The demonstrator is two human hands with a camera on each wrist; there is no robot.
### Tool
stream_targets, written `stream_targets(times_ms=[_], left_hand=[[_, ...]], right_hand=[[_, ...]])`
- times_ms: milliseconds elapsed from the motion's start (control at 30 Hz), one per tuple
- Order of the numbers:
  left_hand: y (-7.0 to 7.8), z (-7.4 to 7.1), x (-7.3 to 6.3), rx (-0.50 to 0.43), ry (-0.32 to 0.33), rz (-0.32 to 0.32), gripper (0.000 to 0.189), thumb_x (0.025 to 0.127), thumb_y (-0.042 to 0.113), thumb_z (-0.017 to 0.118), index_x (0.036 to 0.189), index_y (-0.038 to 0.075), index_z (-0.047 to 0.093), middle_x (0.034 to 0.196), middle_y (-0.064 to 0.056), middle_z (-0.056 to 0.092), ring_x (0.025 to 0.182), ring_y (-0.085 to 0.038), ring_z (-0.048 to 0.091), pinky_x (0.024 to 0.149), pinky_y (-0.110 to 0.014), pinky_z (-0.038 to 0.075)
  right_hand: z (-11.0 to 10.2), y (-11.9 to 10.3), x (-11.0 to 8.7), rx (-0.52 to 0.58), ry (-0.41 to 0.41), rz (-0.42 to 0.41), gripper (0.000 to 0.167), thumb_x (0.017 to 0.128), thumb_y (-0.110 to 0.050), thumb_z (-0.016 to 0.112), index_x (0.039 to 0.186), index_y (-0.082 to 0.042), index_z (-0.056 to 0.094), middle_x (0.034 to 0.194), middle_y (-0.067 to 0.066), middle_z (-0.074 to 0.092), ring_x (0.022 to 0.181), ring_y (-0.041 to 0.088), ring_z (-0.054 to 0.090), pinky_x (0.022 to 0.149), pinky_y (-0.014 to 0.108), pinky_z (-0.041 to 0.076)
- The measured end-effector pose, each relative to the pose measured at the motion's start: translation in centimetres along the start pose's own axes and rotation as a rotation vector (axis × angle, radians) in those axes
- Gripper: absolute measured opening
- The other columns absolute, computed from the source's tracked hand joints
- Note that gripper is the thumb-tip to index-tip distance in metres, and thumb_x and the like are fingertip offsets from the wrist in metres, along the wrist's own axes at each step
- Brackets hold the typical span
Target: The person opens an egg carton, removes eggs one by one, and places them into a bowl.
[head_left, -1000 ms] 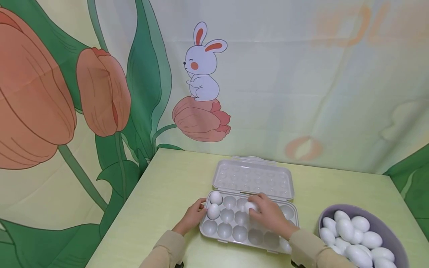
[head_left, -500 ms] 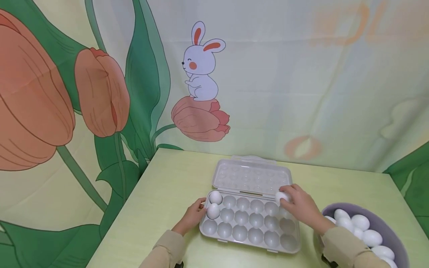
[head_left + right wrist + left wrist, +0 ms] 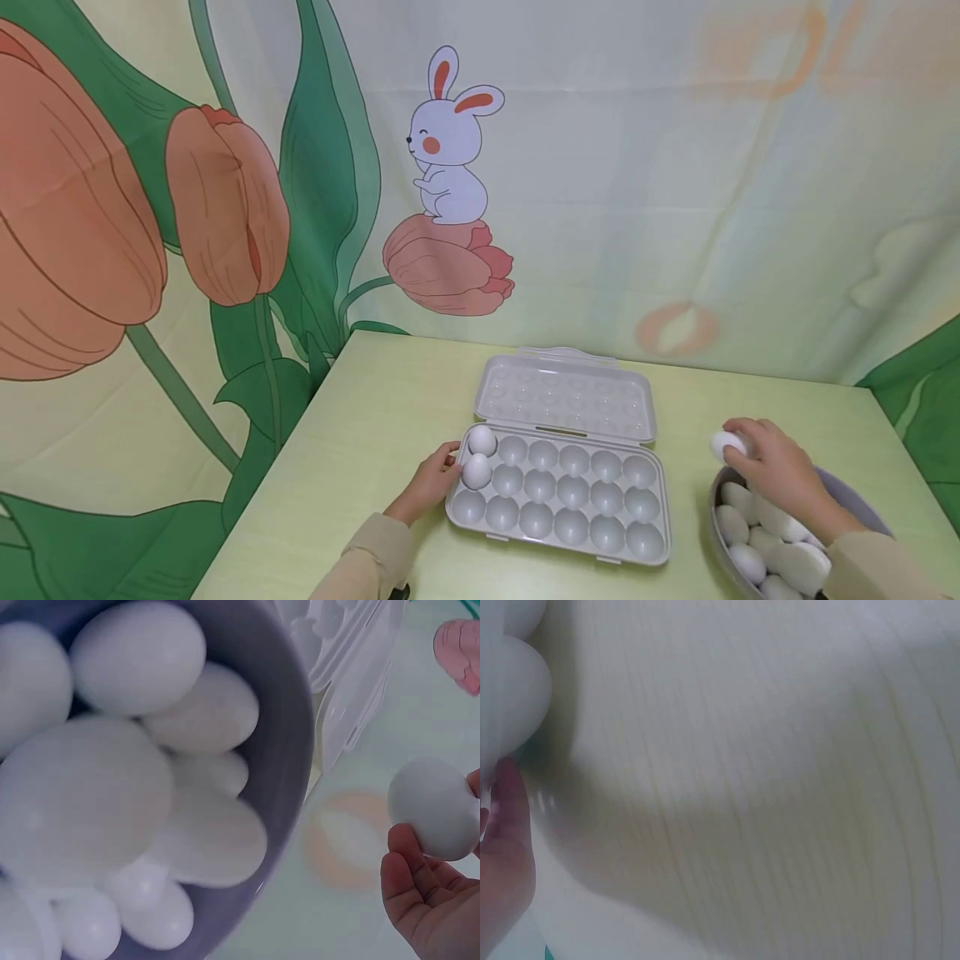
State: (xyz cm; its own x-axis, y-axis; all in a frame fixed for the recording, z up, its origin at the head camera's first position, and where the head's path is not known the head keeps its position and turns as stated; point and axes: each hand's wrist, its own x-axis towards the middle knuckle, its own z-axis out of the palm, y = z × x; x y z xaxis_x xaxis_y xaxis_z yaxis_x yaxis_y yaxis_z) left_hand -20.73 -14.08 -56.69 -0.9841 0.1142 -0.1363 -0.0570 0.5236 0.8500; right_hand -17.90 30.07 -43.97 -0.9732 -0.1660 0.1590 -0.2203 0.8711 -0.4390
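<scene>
My left hand [image 3: 435,482] holds the left edge of an open plastic egg box [image 3: 537,518], and its fingers [image 3: 511,795] reach that edge in the left wrist view. Two white eggs sit in the box's left column, a back egg [image 3: 482,441] and a middle egg [image 3: 477,472]; the other cups hold nothing. Over the far rim of a grey-purple bowl [image 3: 718,542], my right hand [image 3: 783,471] pinches a white egg [image 3: 431,808] between thumb and fingers. Several white eggs [image 3: 139,656] fill the bowl, partly hidden by the right arm in the head view.
The box's lid [image 3: 566,398] lies folded back behind the cups. Box and bowl stand on a pale yellow table [image 3: 390,400]. A printed cloth backdrop [image 3: 585,208] with tulips and a rabbit hangs along the table's far edge.
Holding the egg, my right hand has moved right from above the box's back row to over the bowl. My left hand has stayed at the box's edge.
</scene>
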Motion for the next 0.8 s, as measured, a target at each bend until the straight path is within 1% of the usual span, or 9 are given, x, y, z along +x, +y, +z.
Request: stream_targets(times_ms=[133, 267, 433, 567, 633, 800], left_hand=[[0.0, 0.0, 0.1, 0.004, 0.005, -0.004, 0.038, 0.087, 0.008, 0.046, 0.124, 0.0, 0.043, 0.094, -0.013, 0.055, 0.086, -0.021, 0.054, 0.071, -0.031, 0.046], [0.0, 0.0, 0.0, 0.004, 0.005, -0.009, 0.038, 0.087, 0.008, 0.046, 0.124, 0.001, 0.043, 0.094, -0.013, 0.055, 0.085, -0.021, 0.054, 0.071, -0.031, 0.046], [0.0, 0.0, 0.0, 0.01, 0.006, -0.002, 0.038, 0.087, 0.008, 0.046, 0.124, 0.001, 0.044, 0.093, -0.013, 0.055, 0.085, -0.021, 0.054, 0.071, -0.032, 0.046], [0.0, 0.0, 0.0, 0.006, 0.007, -0.002, 0.038, 0.087, 0.007, 0.046, 0.125, 0.001, 0.043, 0.093, -0.013, 0.055, 0.085, -0.021, 0.054, 0.07, -0.031, 0.046], [0.1, 0.0, 0.0, 0.001, 0.005, -0.004, 0.038, 0.087, 0.007, 0.045, 0.125, 0.001, 0.043, 0.093, -0.013, 0.055, 0.085, -0.021, 0.054, 0.071, -0.031, 0.046], [0.1, 0.0, -0.2, -0.01, 0.004, -0.007, 0.038, 0.087, 0.007, 0.045, 0.125, 0.001, 0.043, 0.094, -0.013, 0.054, 0.086, -0.021, 0.053, 0.071, -0.032, 0.045]], right_hand=[[-1.1, 1.6, -0.8, -0.028, -0.016, 0.018, 0.031, 0.083, -0.019, 0.055, 0.107, 0.0, 0.055, 0.098, 0.022, 0.056, 0.077, 0.028, 0.055, 0.058, 0.041, 0.041], [-2.0, 3.0, -1.6, -0.042, -0.085, 0.042, 0.032, 0.084, -0.021, 0.054, 0.106, 0.003, 0.055, 0.098, 0.023, 0.056, 0.08, 0.032, 0.056, 0.062, 0.045, 0.042], [-2.6, 4.6, -2.5, -0.068, -0.154, 0.073, 0.032, 0.083, -0.019, 0.056, 0.104, 0.004, 0.055, 0.096, 0.022, 0.058, 0.084, 0.034, 0.055, 0.064, 0.046, 0.043], [-2.7, 5.8, -3.0, -0.084, -0.2, 0.091, 0.032, 0.081, -0.017, 0.057, 0.102, 0.007, 0.056, 0.093, 0.022, 0.059, 0.081, 0.033, 0.056, 0.063, 0.045, 0.044], [-2.8, 6.4, -3.1, -0.09, -0.229, 0.1, 0.032, 0.08, -0.017, 0.058, 0.1, 0.008, 0.056, 0.093, 0.023, 0.06, 0.082, 0.036, 0.056, 0.064, 0.046, 0.044], [-2.7, 7.5, -3.7, -0.088, -0.26, 0.098, 0.025, 0.079, -0.016, 0.059, 0.094, 0.004, 0.057, 0.092, 0.02, 0.061, 0.084, 0.038, 0.057, 0.065, 0.045, 0.044]])
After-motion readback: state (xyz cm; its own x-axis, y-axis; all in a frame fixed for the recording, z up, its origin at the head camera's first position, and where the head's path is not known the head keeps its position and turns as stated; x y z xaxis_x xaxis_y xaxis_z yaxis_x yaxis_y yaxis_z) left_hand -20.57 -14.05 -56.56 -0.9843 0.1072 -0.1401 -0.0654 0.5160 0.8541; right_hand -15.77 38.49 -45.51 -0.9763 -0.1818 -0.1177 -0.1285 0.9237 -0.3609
